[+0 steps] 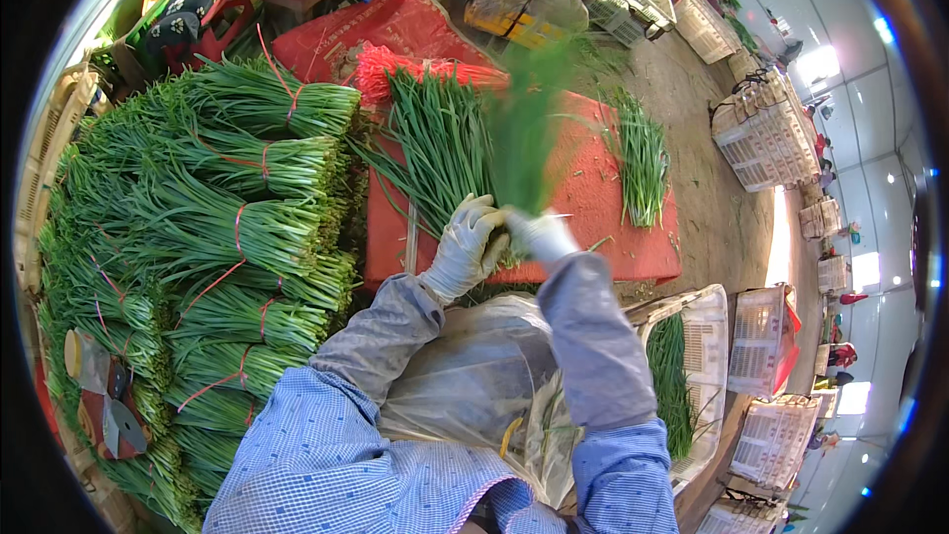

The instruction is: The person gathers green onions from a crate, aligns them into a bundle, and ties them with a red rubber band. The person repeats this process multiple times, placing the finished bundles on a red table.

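Note:
Before me is a low work surface covered in red [586, 189], with cut bits of greens scattered over it. My right hand [547, 237], in a white glove and blurred by motion, grips the lower end of a bunch of garlic chives [528, 141]. That bunch is blurred too, its leaves pointing away from me. Close beside it is my left hand [465, 246], also gloved, with bent fingers near the stem ends; whether it pinches any stems is unclear. A loose pile of chives [445, 141] lies beyond my left hand. Farther right rests a smaller bunch [642, 163].
Stacked chive bundles [274, 230] with red ties fill the left side, a tape dispenser [111, 400] on them. Red tie strips [382, 70] lie at the surface's far edge. A white plastic crate [708, 356] holding chives stands at right. More crates [767, 133] line the floor.

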A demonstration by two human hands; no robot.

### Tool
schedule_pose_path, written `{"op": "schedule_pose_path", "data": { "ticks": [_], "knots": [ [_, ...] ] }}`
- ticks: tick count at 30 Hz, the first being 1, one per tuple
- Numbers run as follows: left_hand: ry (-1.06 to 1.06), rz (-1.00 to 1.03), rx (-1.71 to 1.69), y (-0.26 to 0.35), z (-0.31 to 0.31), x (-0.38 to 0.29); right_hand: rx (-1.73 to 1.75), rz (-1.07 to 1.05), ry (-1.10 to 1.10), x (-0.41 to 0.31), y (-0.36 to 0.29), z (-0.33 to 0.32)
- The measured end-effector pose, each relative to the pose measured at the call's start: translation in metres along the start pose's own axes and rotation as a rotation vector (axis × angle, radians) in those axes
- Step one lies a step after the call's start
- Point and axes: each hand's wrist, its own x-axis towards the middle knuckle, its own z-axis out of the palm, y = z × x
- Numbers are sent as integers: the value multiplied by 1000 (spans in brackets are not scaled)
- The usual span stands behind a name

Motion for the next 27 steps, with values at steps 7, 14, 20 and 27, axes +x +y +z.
{"op": "schedule_pose_path", "data": {
  "ticks": [7,14,20,27],
  "knots": [
    [-53,-81,-179,6,-17,11,8,-46,-122,63,89,22],
    [-60,243,-126,7,-36,78,-294,-388,-298,70,82,19],
    [-729,152,-54,-29,30,96,-112,231,-484,26,21,-8],
    [-801,92,25,-33,49,83,-309,-116,23,3,-87,-87]
  ]
}}
